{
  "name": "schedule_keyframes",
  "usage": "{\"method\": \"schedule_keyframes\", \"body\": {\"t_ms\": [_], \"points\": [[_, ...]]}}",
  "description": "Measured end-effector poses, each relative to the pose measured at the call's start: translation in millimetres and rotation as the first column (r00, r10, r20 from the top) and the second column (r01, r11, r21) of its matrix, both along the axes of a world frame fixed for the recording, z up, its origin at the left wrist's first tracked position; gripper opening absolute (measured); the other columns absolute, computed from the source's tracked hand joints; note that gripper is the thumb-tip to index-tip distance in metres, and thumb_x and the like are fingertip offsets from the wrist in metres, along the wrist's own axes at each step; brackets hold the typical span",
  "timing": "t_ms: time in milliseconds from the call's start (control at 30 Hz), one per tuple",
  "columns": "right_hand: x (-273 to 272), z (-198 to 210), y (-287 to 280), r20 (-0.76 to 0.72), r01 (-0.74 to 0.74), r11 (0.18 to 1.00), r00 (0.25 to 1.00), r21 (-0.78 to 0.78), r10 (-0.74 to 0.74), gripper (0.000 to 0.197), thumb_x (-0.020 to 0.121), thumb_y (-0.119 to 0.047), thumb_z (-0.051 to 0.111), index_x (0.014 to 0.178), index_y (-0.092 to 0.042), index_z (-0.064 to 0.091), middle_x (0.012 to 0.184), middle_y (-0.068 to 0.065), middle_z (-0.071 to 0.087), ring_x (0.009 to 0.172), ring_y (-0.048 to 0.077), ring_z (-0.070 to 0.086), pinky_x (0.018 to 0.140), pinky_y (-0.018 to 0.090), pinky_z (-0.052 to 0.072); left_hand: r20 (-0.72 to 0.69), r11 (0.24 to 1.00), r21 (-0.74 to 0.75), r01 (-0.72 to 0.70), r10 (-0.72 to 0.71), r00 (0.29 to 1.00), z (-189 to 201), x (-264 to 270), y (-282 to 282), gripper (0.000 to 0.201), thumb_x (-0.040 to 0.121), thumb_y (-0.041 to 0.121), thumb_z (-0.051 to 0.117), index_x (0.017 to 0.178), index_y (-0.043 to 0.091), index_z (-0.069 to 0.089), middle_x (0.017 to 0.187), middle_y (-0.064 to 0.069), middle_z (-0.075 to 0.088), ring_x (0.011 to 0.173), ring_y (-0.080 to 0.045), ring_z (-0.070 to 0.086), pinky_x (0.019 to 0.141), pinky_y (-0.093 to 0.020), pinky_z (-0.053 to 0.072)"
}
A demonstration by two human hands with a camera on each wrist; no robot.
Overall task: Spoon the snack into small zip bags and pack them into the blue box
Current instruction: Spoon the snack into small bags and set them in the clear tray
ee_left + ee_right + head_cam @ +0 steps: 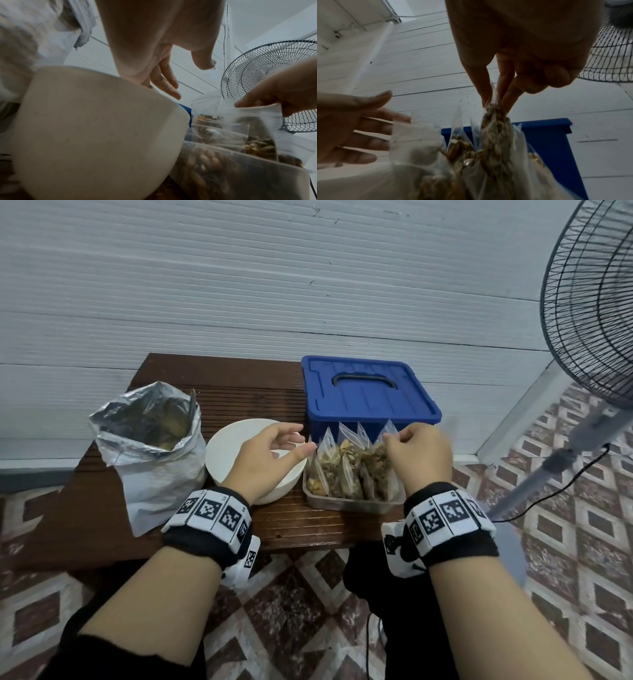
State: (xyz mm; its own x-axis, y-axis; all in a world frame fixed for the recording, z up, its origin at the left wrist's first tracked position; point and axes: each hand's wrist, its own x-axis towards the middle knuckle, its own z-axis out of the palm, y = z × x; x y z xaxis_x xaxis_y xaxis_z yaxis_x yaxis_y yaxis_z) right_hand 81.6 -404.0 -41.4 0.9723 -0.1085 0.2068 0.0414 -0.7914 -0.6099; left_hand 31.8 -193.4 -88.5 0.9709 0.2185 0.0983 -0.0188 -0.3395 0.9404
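- The filled zip bags (352,470) are standing upright, packed side by side, in a clear plastic tray (352,503) that is sitting on the wooden table (239,385) just in front of the blue box (368,392), whose lid is on.
- The right hand (419,453) is reaching down over the right end of that row and is pinching the top edge of the zip bag (496,129) between thumb and fingertips (506,100), the other fingers curled in (the wrist view is showing the plastic caught between them).
- The left hand (270,451) is hovering over the white bowl (222,453), fingers spread and relaxed, holding nothing; its thumb is lying just beside the leftmost bag's top, and whether it is touching the bag I cannot tell.
- The silver foil snack bag (150,446) is standing open at the table's left end, just beside the bowl.
- A standing fan (589,302) is standing on the tiled floor to the right of the table.
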Motion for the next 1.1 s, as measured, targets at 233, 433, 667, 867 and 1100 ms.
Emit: {"method": "schedule_keyframes", "body": {"t_ms": [233, 433, 667, 867, 1100], "points": [[1.5, -13.1, 0.1, -0.134, -0.02, 1.0, 0.991, -0.017, 0.018, 0.032, 0.084, -0.035, 0.068, 0.062, -0.02, 0.049, 0.067, -0.003, 0.054, 0.076, 0.02, 0.055, 0.066, 0.027, 0.037, -0.03, 1.0, 0.021, 0.004, -0.003, 1.0, -0.7, 0.1, -2.0, 0.038, 0.084, 0.036, 0.07, 0.119, 0.024, 0.061, 0.103, 0.014, 0.067, 0.097, 0.005, 0.061, 0.089, -0.02, 0.045], [1.7, -17.8, -1.6, -0.129, -0.024, 0.999, 0.991, 0.047, 0.03, 0.028, 0.078, -0.041, 0.074, 0.072, -0.019, 0.057, 0.074, -0.003, 0.06, 0.08, 0.017, 0.058, 0.07, 0.029, 0.045, -0.048, 0.999, 0.05, -0.018, 0.02, 0.999, -0.3, 0.7, 2.3, 0.035, 0.085, 0.037, 0.068, 0.117, 0.024, 0.061, 0.101, 0.017, 0.065, 0.094, 0.006, 0.06, 0.078, -0.009, 0.041], [0.1, -10.5, 4.5, 0.073, -0.087, 0.976, 0.995, 0.202, 0.074, 0.035, 0.075, -0.045, 0.075, 0.094, -0.018, 0.064, 0.084, -0.006, 0.062, 0.085, 0.011, 0.057, 0.076, 0.027, 0.046, -0.056, 0.987, 0.074, -0.141, 0.145, 0.988, -1.1, 2.1, 22.3, 0.027, 0.092, 0.035, 0.062, 0.116, 0.023, 0.063, 0.103, 0.013, 0.063, 0.1, -0.005, 0.058, 0.089, -0.019, 0.041], [-10.4, -0.8, 35.2, 0.326, -0.339, 0.912, 0.91, 0.231, 0.256, 0.02, 0.078, -0.037, 0.075, 0.091, -0.026, 0.064, 0.082, -0.009, 0.063, 0.075, 0.002, 0.048, 0.078, 0.027, 0.043, -0.148, 0.961, 0.242, -0.132, 0.171, 0.974, -11.1, 5.6, 41.9, 0.034, 0.09, 0.017, 0.066, 0.124, 0.014, 0.06, 0.117, 0.001, 0.065, 0.104, -0.009, 0.057, 0.095, -0.024, 0.042], [-21.0, -1.0, 76.4, 0.29, -0.485, 0.797, 0.87, 0.361, 0.398, 0.018, 0.078, -0.034, 0.075, 0.093, -0.029, 0.067, 0.081, -0.012, 0.064, 0.071, 0.007, 0.049, 0.069, 0.018, 0.041, -0.363, 0.775, 0.616, 0.143, 0.118, 0.924, -11.5, 21.1, 52.2, 0.066, 0.083, 0.029, 0.074, 0.141, 0.019, 0.045, 0.14, -0.004, 0.051, 0.129, -0.019, 0.046, 0.107, -0.03, 0.034]]}}
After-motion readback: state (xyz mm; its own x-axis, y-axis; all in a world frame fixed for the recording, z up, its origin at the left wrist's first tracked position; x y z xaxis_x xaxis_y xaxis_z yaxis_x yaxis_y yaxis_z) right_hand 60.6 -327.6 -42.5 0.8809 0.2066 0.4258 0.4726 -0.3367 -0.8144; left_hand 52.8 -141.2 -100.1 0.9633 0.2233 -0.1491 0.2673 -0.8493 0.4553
